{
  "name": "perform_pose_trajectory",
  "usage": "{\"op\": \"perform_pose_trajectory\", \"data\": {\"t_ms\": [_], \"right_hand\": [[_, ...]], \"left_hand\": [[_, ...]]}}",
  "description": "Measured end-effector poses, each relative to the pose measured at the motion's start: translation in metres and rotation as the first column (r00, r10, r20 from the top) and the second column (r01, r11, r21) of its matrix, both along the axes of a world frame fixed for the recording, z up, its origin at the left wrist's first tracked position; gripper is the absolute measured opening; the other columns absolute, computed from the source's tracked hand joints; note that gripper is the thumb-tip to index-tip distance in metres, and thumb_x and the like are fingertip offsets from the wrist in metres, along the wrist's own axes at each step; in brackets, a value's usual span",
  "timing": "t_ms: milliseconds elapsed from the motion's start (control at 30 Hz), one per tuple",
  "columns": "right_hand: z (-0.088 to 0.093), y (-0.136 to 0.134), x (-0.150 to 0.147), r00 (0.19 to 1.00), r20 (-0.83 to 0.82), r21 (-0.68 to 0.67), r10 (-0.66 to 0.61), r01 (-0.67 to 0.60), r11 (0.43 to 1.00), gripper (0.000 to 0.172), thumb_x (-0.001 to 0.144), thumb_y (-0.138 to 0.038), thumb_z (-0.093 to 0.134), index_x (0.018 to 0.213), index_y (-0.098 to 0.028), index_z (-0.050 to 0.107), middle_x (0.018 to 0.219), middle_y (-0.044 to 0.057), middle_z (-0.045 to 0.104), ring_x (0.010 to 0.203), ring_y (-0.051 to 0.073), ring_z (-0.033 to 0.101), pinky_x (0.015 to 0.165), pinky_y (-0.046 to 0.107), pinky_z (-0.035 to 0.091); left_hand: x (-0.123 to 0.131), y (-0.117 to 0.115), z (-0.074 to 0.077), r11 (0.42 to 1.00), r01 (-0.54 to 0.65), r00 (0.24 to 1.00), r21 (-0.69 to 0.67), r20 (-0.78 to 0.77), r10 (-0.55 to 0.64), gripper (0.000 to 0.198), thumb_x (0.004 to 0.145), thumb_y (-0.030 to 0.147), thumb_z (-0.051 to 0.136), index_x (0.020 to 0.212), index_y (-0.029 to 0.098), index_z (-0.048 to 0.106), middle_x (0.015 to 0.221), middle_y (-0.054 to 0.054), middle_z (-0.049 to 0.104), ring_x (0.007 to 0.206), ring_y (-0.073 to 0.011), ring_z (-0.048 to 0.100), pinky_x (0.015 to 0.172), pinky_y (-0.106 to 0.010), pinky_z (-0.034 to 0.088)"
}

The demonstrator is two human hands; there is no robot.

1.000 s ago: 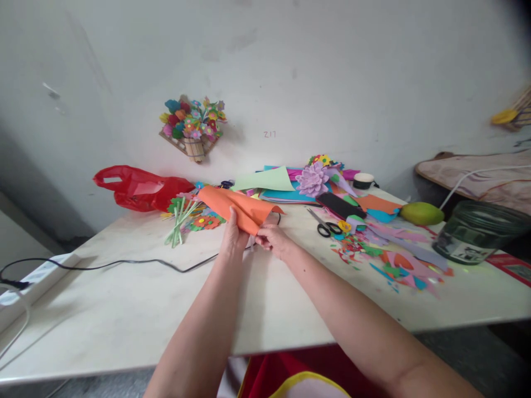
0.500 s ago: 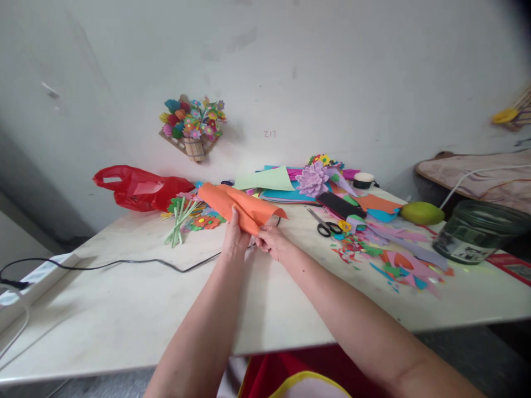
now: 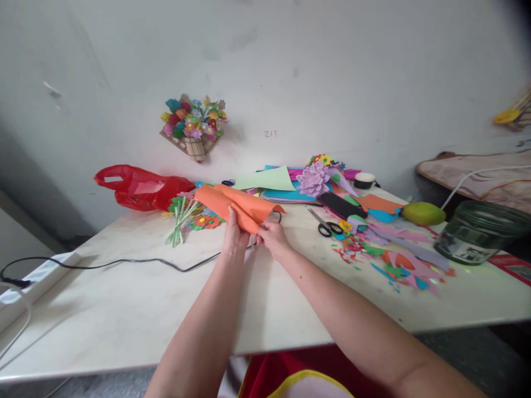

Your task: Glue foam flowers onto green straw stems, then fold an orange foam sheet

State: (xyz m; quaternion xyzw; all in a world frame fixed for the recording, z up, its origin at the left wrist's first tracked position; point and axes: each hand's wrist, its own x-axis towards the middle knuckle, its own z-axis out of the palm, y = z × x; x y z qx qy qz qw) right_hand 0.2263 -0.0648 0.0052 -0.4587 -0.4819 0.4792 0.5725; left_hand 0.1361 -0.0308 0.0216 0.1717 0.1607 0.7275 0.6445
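An orange sheet (image 3: 238, 204), folded and curved, is held above the white table. My left hand (image 3: 234, 235) grips its lower edge, with the thumb on the near face and the other fingers hidden behind. At the sheet's lower right corner, my right hand (image 3: 271, 237) pinches it, fingers closed. Part of a black loop shows just behind my right hand. Left of the sheet lie pale green stems (image 3: 180, 220) and an orange foam flower (image 3: 206, 221). Behind it rests a light green sheet (image 3: 265, 179).
Black scissors (image 3: 326, 225), a dark phone (image 3: 341, 205), foam scraps (image 3: 410, 271), a green fruit (image 3: 423, 213) and a glass jar (image 3: 473, 235) are to the right. A red bag (image 3: 143, 188) sits back left. A black cable (image 3: 157, 261) crosses to a power strip (image 3: 41, 276).
The orange sheet has shifted slightly left and its left part has spread a little flatter. My right hand has moved slightly left, with its fingers now tucked closer to the sheet.
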Motion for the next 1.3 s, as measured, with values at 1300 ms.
{"op": "perform_pose_trajectory", "data": {"t_ms": [1300], "right_hand": [[0.019,-0.012,0.005,0.906,-0.407,-0.324,0.113,-0.258,0.910,0.010,0.064,-0.012,0.049,0.058,-0.016,0.042,0.036,-0.008,0.037,0.031,0.002,0.018,0.033,0.015,0.012]], "left_hand": [[-0.003,-0.014,0.009,0.998,0.036,0.999,0.058,0.038,-0.039,0.010,0.080,0.022,0.056,0.086,0.017,0.063,0.087,-0.004,0.069,0.097,-0.0180,0.062,0.096,-0.033,0.043]]}}
